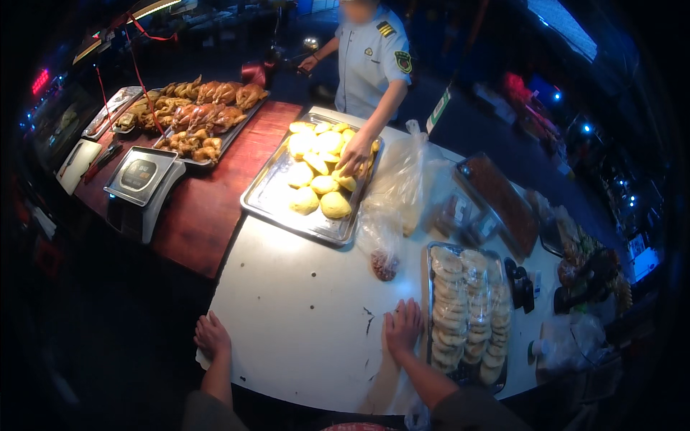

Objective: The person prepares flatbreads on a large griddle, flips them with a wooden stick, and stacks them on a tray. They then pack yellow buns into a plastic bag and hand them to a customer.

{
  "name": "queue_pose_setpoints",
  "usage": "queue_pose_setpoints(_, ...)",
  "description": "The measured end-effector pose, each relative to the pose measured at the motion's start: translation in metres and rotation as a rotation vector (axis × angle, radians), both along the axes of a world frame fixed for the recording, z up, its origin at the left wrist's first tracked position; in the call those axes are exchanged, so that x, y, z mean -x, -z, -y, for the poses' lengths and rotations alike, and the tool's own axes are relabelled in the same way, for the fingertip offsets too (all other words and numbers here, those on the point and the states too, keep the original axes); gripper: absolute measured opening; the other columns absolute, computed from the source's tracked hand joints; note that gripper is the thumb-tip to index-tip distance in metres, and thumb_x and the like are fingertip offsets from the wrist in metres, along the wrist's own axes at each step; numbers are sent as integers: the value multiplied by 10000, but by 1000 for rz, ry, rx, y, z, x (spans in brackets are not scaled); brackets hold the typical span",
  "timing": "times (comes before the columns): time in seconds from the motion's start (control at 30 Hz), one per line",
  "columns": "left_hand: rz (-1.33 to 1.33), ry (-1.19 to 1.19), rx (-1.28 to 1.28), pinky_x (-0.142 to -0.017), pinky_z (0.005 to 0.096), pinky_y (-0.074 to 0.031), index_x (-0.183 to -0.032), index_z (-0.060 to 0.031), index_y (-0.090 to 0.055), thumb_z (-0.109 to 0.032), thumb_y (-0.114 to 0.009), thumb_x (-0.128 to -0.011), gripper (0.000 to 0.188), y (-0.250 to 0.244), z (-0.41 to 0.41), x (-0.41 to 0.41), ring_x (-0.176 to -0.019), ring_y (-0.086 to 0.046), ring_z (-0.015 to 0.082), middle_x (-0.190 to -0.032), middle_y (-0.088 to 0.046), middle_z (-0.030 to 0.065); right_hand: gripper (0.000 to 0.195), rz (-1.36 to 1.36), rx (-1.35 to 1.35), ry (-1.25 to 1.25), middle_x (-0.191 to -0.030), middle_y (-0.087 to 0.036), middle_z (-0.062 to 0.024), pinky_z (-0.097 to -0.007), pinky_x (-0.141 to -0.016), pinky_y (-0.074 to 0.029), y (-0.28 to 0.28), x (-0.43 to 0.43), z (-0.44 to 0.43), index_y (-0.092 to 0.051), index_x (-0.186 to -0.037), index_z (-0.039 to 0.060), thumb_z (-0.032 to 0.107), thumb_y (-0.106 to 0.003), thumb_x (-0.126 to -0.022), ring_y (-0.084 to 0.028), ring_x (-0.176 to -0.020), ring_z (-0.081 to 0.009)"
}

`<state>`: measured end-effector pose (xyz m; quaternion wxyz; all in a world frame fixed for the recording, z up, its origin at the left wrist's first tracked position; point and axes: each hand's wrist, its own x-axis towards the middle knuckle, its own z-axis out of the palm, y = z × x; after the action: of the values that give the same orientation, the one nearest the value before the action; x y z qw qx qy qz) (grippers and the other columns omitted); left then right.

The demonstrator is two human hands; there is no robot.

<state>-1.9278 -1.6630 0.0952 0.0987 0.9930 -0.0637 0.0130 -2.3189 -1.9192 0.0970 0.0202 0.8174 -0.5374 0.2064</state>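
Observation:
My right hand (403, 327) lies palm down on the white tabletop (285, 345), fingers forward and nothing in its grasp. Just right of it is a metal tray (429, 291) packed with rows of round flatbreads (446, 301) under clear plastic film. At the table's left edge rests my left hand (212, 333), holding no object. Farther forward, a metal tray (269, 191) carries yellow buns (324, 185) under bright light. A person in a light blue uniform shirt (358, 64) stands across the table, one hand (356, 153) touching the buns.
Clear plastic bags (401, 178) and a small bag of reddish-brown food (384, 265) lie right of the bun tray. Beyond them is a long brown slab (501, 202). A red board (215, 215) at left holds a scale (141, 175) and a tray of cooked poultry (199, 116).

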Motion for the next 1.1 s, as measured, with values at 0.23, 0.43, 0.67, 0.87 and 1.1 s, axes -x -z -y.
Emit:
queue_pose_setpoints(0.23,-6,-9,6,-920,461,-428,-960,-54,-586,-427,-382,-1028,431,-3,3,1,-1031,-603,313,-1018,-636,141,561,-12,10,4,-1432,-441,-187,-524,-1101,-296,2,0,2,-536,-1323,69,349,-681,-859,-393,-1338,-366)
queue_pose_setpoints(0.43,-6,-7,6,-915,459,-432,-962,-51,-590,-423,-385,-1029,430,-3,3,1,-1027,-604,312,-1019,-638,141,560,-15,9,2,-1429,-442,-191,-518,-1120,-286,2,0,2,-542,-1314,60,356,-680,-859,-394,-1337,-365)
queue_pose_setpoints(0.67,12,-8,11,-906,460,-438,-958,-49,-596,-417,-397,-1026,424,-2,3,0,-1019,-607,311,-1014,-640,139,560,-24,9,5,-1431,-439,-193,-522,-1114,-287,3,0,3,-542,-1314,59,362,-674,-863,-393,-1336,-367)
queue_pose_setpoints(0.87,16,-8,13,-907,471,-436,-969,-52,-595,-422,-394,-1025,424,-1,2,-1,-1023,-608,311,-1015,-640,136,553,-17,-5,9,-1434,-437,-189,-529,-1105,-287,3,-1,3,-544,-1315,64,364,-671,-868,-392,-1335,-372)
queue_pose_setpoints(1.1,-19,-16,2,-911,477,-433,-982,-61,-594,-421,-399,-1017,411,-4,2,-1,-1034,-607,313,-1025,-643,131,549,-38,-32,31,-1434,-437,-187,-531,-1105,-288,3,-1,2,-544,-1316,70,365,-667,-870,-383,-1342,-370)
